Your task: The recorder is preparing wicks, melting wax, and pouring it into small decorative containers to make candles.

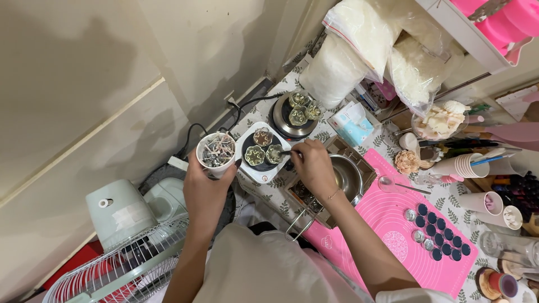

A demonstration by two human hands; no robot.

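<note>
Cup (216,152) of mixed bits is wrapped in the left hand (203,188), held just off the table's left edge, beside the white hot plate (251,168). Right hand (314,167) pinches a thin tool (286,152), tip at the rightmost of three small moulds (264,150) on that plate. Second hot plate (292,119) with three more moulds sits behind, toward the wall. Metal pot (349,178) sits under the right wrist; pink mat (401,227) with dark round lids lies toward the table's right side.

Risks, as I read it:
- Cup hangs past the edge over the fan (129,264); a tilt dumps bits onto it.
- Right wrist is close over the pot; if hot, burn or spill.
- A nudge with the tool could slide a mould off the plate.
- Cables (241,106) run near the plates at the wall edge; a snag drags them.
</note>
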